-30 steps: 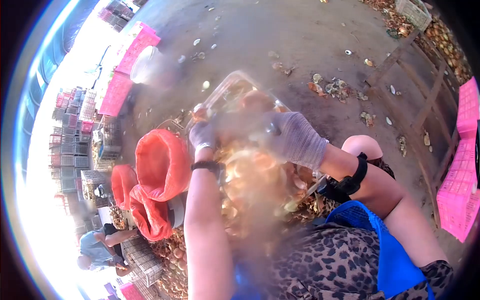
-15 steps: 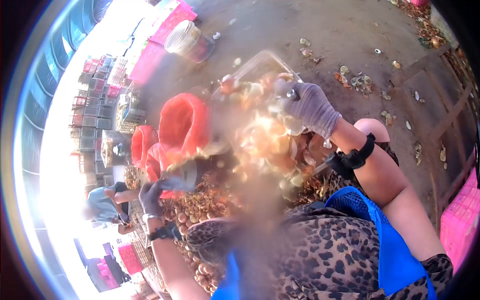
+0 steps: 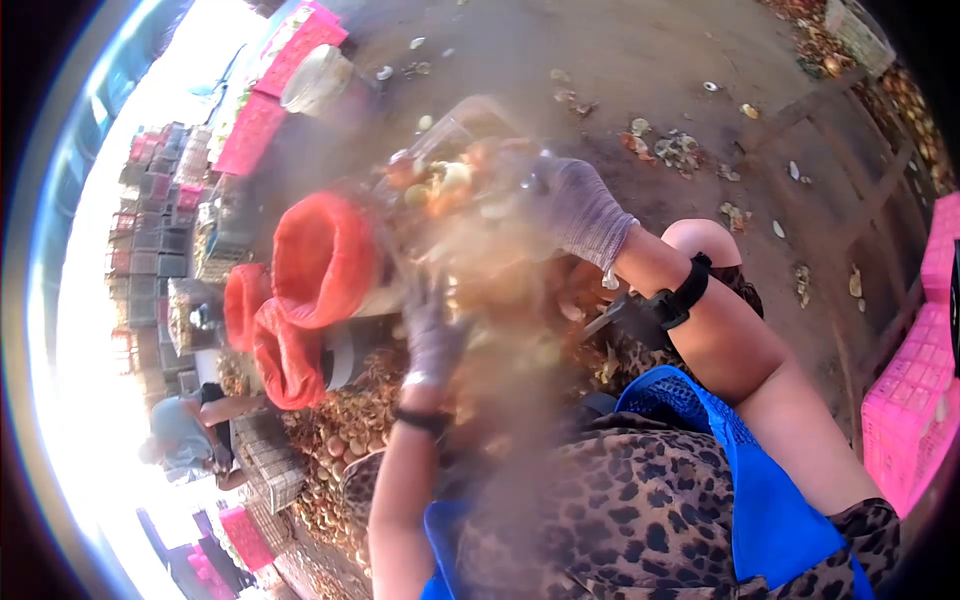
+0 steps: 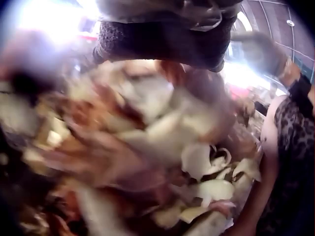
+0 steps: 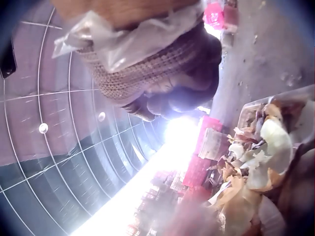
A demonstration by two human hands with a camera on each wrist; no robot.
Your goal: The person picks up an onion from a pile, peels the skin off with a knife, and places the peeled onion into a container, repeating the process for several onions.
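Note:
My left hand (image 3: 432, 335), in a knitted glove, reaches over the onion skins with its fingers extended. In the left wrist view its glove (image 4: 162, 44) is above a blurred heap of onion skins (image 4: 214, 189). My right hand (image 3: 585, 210), gloved too, is curled at the far right side of the heap. It grips a small tool with a dark shiny end (image 3: 532, 182), mostly hidden by the fingers. Under both hands is a clear plastic tub (image 3: 450, 130) full of skins, with several onions (image 3: 402, 172) at its far left edge.
Red mesh sacks (image 3: 325, 262) stand open left of the tub. Loose onions and skins (image 3: 335, 440) lie on the ground at lower left. A white bucket (image 3: 318, 82) and pink crates (image 3: 250, 130) stand farther off; another pink crate (image 3: 910, 430) is at right. A person (image 3: 190, 435) sits at left.
My left hand went from the tub down left beside the sacks, then back over the skins. The right hand stayed at the tub's far side, still gripping the small tool.

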